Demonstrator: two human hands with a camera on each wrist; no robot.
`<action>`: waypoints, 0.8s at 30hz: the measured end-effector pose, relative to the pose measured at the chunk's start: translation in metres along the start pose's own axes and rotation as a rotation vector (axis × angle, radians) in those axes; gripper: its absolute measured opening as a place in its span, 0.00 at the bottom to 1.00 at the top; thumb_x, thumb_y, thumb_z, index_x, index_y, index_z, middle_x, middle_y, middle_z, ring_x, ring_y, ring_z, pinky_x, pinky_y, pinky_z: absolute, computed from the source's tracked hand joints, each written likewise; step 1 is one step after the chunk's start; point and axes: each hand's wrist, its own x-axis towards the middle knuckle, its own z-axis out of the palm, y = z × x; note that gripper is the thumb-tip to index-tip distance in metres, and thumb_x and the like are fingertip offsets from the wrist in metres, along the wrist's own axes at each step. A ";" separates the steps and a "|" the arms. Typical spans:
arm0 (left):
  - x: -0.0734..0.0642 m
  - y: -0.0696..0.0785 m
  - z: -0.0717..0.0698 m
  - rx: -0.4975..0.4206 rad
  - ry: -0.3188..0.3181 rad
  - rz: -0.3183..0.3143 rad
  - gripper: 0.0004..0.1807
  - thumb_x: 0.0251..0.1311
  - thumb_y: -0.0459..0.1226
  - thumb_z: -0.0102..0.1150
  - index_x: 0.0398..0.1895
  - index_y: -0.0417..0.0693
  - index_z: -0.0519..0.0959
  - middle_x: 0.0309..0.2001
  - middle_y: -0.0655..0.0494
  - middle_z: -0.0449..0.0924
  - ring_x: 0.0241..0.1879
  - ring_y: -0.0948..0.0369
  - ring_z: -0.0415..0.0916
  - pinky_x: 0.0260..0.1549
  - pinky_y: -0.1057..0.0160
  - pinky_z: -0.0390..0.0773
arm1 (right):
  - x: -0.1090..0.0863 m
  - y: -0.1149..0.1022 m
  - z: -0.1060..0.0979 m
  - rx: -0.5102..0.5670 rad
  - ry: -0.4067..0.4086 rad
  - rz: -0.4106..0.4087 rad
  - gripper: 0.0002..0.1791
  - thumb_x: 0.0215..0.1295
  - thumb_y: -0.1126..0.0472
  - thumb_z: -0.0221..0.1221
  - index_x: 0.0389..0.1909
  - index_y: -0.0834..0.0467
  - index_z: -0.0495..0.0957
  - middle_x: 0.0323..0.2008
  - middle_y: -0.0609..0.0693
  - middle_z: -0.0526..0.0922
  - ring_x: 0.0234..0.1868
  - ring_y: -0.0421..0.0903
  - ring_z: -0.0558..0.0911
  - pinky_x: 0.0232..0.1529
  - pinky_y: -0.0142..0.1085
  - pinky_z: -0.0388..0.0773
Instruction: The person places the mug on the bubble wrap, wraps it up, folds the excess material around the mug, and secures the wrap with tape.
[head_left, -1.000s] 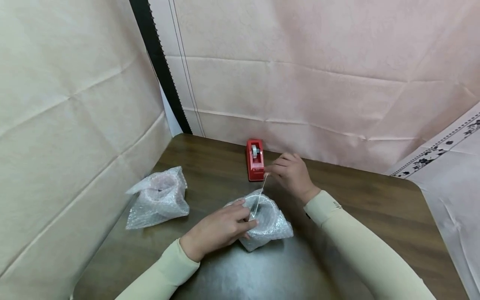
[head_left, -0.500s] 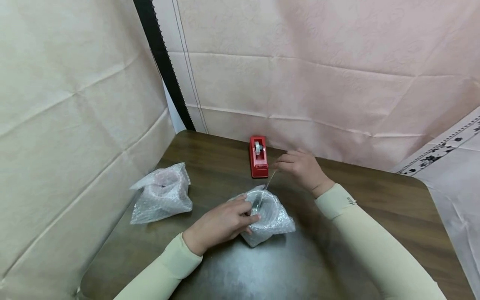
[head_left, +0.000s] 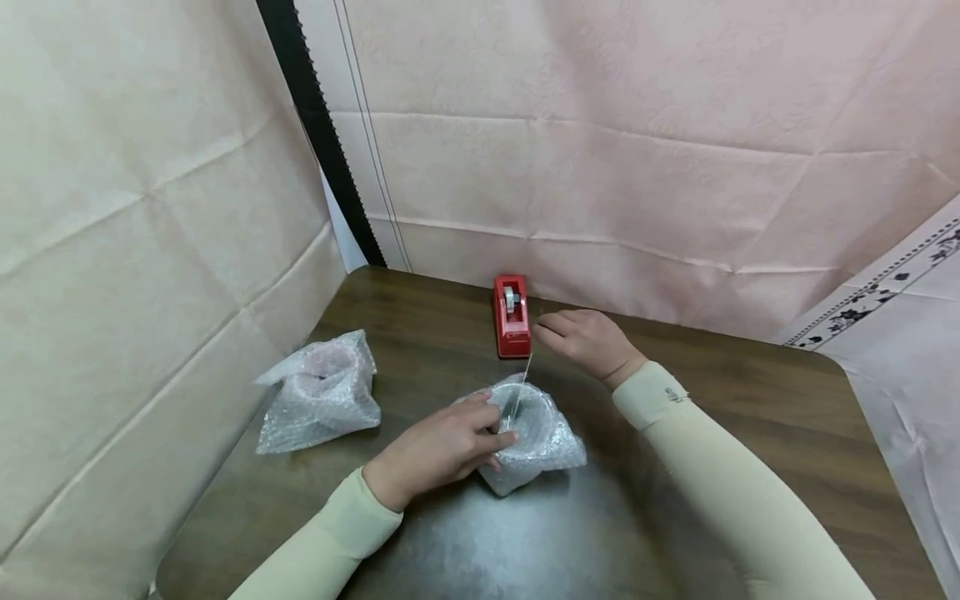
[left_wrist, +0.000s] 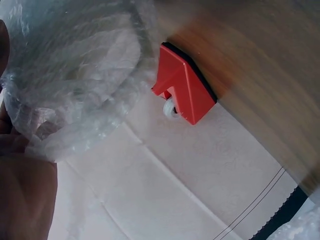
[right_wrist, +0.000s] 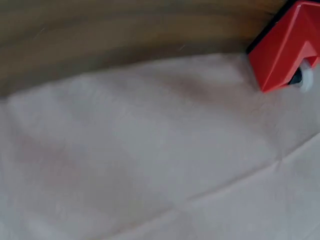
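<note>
A bubble-wrapped package (head_left: 555, 437) with a round hollow in its top sits at the middle of the table in the head view. My left hand (head_left: 450, 446) grips its near-left side, thumb and fingers at the wrap's edge. From the hollow a thin, clear strip of tape (head_left: 527, 368) runs up to my right hand (head_left: 588, 343), whose curled fingertips pinch its far end. That hand is just right of a red tape dispenser (head_left: 513, 333) bearing a small roll. In the left wrist view the bubble wrap (left_wrist: 75, 75) fills the upper left; the right wrist view leaves the right hand out.
A second bubble-wrapped package (head_left: 322, 400) lies to the left on the wooden table (head_left: 750, 392). Cloth-like sheets (head_left: 637, 192) hang along the table's back and left sides. The dispenser stands near the back edge.
The right hand shifts a little to the right with the tape strip, then comes back left beside the dispenser. The left hand stays on the package. The whole head view sways slightly.
</note>
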 end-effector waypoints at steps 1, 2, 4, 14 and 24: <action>-0.001 0.000 0.002 -0.004 0.007 0.001 0.23 0.64 0.43 0.85 0.61 0.51 0.93 0.39 0.59 0.80 0.40 0.63 0.76 0.79 0.49 0.79 | 0.000 -0.002 0.008 0.013 0.018 0.019 0.19 0.64 0.78 0.75 0.52 0.61 0.85 0.45 0.55 0.92 0.41 0.52 0.92 0.43 0.44 0.94; -0.002 0.001 0.003 -0.006 0.013 0.003 0.23 0.63 0.42 0.85 0.61 0.51 0.93 0.40 0.60 0.80 0.40 0.64 0.77 0.79 0.49 0.80 | 0.000 -0.005 0.017 0.029 0.031 0.040 0.17 0.66 0.77 0.74 0.51 0.61 0.85 0.45 0.55 0.93 0.40 0.51 0.92 0.42 0.44 0.94; -0.003 0.002 0.006 -0.018 0.021 0.005 0.23 0.63 0.41 0.85 0.61 0.51 0.93 0.40 0.60 0.80 0.41 0.63 0.77 0.79 0.48 0.80 | -0.004 -0.013 0.033 0.077 0.042 0.093 0.14 0.66 0.72 0.76 0.47 0.60 0.85 0.42 0.53 0.93 0.38 0.50 0.92 0.40 0.43 0.93; -0.008 0.001 0.008 -0.024 0.064 -0.052 0.22 0.63 0.35 0.85 0.60 0.51 0.92 0.40 0.59 0.79 0.41 0.63 0.76 0.80 0.48 0.78 | -0.022 -0.060 0.051 0.450 -0.182 0.412 0.06 0.72 0.68 0.72 0.41 0.53 0.88 0.39 0.46 0.93 0.38 0.42 0.91 0.41 0.41 0.91; -0.004 0.008 0.007 0.009 0.101 -0.102 0.16 0.69 0.42 0.80 0.57 0.51 0.95 0.38 0.58 0.78 0.38 0.60 0.76 0.76 0.47 0.82 | -0.019 -0.068 0.028 0.840 -0.421 0.633 0.12 0.76 0.69 0.66 0.49 0.53 0.94 0.45 0.46 0.96 0.45 0.40 0.92 0.50 0.39 0.91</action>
